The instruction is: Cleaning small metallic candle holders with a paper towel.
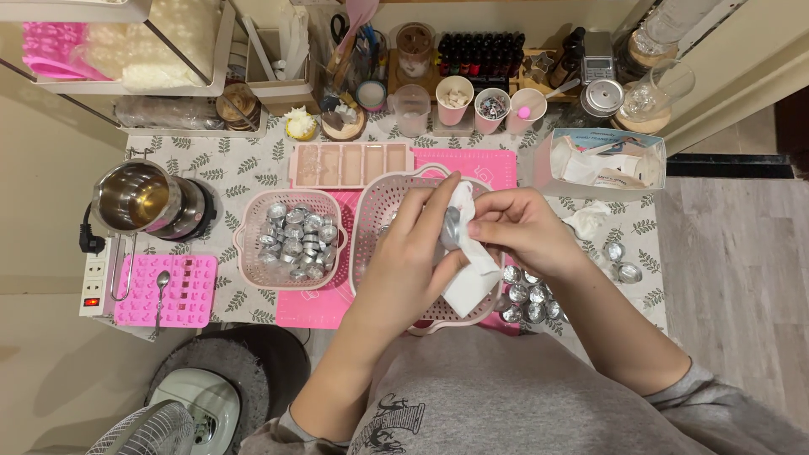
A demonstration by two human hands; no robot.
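Note:
My left hand (415,253) holds a small silver metal cup (452,227) over the large pink basket (379,202). My right hand (516,229) presses a white tissue (472,274) against that cup, and the tissue hangs down between both hands. A smaller pink basket (249,221) to the left is filled with several silver cups (297,240). More silver cups (527,302) lie on the table under my right wrist.
A pink silicone mould (350,164) lies behind the baskets. A steel pot (139,198), a power strip (94,282) and a pink tray with a spoon (168,291) sit left. An open white box (600,164), cups, bottles and jars line the back. A fan (156,430) stands below.

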